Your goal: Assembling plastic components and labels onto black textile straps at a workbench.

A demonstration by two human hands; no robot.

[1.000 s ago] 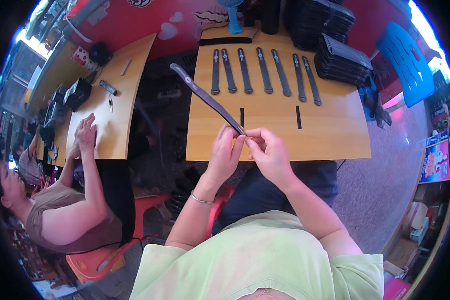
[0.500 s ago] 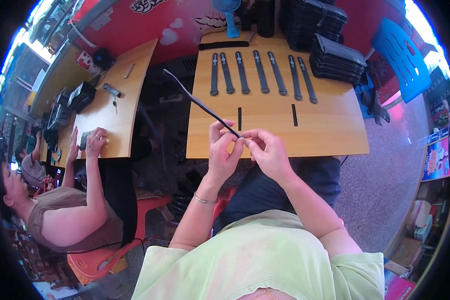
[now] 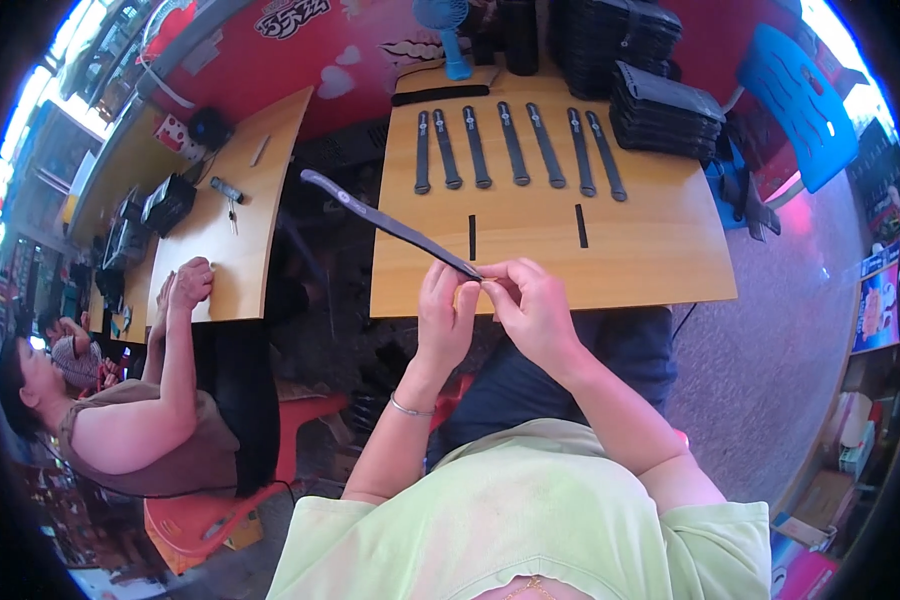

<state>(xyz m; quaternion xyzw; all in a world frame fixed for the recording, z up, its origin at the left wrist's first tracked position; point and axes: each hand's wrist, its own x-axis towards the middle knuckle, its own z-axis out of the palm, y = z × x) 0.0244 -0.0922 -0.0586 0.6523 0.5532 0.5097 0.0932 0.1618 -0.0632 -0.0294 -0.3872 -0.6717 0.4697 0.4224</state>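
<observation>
Over the table's front edge, my left hand [image 3: 446,318] and my right hand [image 3: 536,312] meet, fingertips closed on the near end of a dark grey strap [image 3: 395,228]. The strap stretches up and left from my fingers, its rounded far end in the air past the table's left edge. Its flat, printed side shows; the pinched end is partly covered by my fingers. Beyond my hands, two short black strips [image 3: 472,238] lie apart on the wooden table [image 3: 530,275]. Farther back, several similar straps [image 3: 518,150] are spread in a row.
Stacks of black packs [image 3: 667,112] stand at the back right, beside a blue chair [image 3: 798,110]. A small blue fan [image 3: 452,40] is at the back. To the left, a person [image 3: 150,410] sits with hands on another table [image 3: 232,240].
The strap has turned from edge-on to show its flat printed face, and its far end has swung left and lower. The co-worker's hands have drawn together.
</observation>
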